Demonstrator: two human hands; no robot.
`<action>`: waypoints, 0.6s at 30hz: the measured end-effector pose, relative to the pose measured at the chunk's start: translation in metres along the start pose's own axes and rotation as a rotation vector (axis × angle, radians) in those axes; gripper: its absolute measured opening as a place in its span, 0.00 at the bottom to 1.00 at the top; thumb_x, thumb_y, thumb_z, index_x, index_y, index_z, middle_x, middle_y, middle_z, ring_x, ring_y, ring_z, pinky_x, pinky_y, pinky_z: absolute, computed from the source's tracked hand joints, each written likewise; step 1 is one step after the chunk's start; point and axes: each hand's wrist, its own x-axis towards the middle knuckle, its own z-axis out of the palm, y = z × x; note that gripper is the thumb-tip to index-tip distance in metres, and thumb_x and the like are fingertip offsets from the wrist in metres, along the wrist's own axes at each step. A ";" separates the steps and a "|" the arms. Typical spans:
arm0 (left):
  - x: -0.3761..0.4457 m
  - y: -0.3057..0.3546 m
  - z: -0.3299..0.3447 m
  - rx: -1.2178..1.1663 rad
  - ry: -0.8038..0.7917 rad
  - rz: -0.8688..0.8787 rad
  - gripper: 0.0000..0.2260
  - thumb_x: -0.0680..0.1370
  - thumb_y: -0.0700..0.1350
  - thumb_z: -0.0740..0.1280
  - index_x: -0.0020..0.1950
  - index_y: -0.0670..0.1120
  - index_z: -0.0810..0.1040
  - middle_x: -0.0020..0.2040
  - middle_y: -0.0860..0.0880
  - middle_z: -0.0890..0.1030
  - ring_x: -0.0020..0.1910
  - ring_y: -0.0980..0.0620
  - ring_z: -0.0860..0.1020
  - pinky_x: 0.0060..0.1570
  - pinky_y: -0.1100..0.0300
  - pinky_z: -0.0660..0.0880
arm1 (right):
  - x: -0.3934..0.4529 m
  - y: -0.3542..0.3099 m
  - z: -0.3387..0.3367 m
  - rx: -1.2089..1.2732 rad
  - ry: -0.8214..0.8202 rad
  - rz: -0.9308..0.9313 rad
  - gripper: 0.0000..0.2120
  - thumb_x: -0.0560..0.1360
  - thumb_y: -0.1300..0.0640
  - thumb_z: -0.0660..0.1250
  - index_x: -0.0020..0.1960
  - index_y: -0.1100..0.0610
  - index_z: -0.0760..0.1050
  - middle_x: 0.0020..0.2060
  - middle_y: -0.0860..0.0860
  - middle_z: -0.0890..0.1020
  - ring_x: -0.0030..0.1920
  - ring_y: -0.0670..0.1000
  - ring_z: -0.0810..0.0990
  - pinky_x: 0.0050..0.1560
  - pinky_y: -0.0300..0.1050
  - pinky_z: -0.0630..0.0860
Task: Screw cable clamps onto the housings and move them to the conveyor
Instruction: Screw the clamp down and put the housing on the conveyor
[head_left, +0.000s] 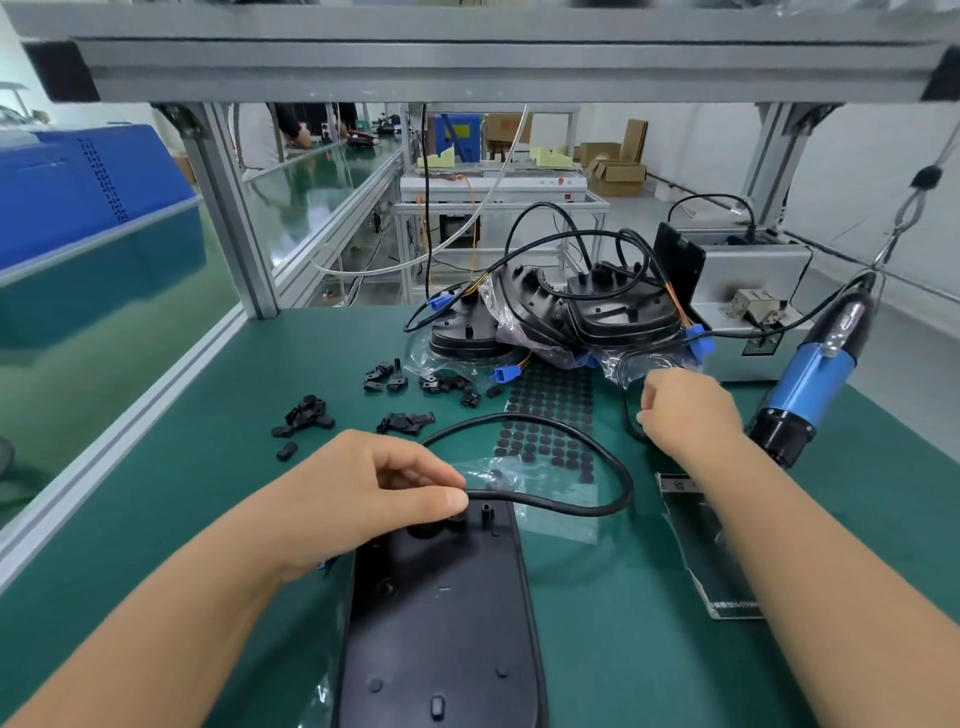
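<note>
Now the left hand is pinching the cable against the housing on the counter; the curled right hand is holding that cable farther along. A clamp and the screwdriver seem needed next.

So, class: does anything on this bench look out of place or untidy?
Yes. The loose cable clamps lie scattered in small heaps on the green mat, and the waiting housings sit piled askew among tangled cables.

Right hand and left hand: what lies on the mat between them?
In the head view, a looped black cable and a sheet of black round pads lie between the left hand and right hand.
</note>
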 end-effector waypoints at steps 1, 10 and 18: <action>0.000 0.000 0.000 0.021 0.003 0.004 0.14 0.63 0.60 0.73 0.46 0.58 0.85 0.42 0.53 0.86 0.42 0.58 0.82 0.44 0.72 0.75 | -0.001 0.000 -0.001 0.004 -0.003 -0.006 0.07 0.75 0.64 0.65 0.52 0.57 0.76 0.50 0.56 0.80 0.50 0.59 0.78 0.43 0.47 0.73; 0.009 0.029 0.013 0.043 0.332 0.242 0.06 0.75 0.49 0.71 0.46 0.62 0.84 0.43 0.63 0.84 0.44 0.66 0.81 0.44 0.76 0.73 | -0.040 -0.001 -0.029 0.794 0.045 -0.011 0.05 0.74 0.61 0.69 0.40 0.60 0.81 0.36 0.54 0.85 0.38 0.51 0.83 0.36 0.43 0.79; 0.036 0.066 0.077 0.115 0.395 0.435 0.08 0.70 0.41 0.76 0.46 0.53 0.85 0.40 0.56 0.83 0.40 0.61 0.80 0.44 0.68 0.76 | -0.110 -0.024 -0.038 1.870 -0.573 0.118 0.08 0.64 0.59 0.72 0.43 0.58 0.80 0.31 0.49 0.75 0.29 0.43 0.68 0.21 0.32 0.63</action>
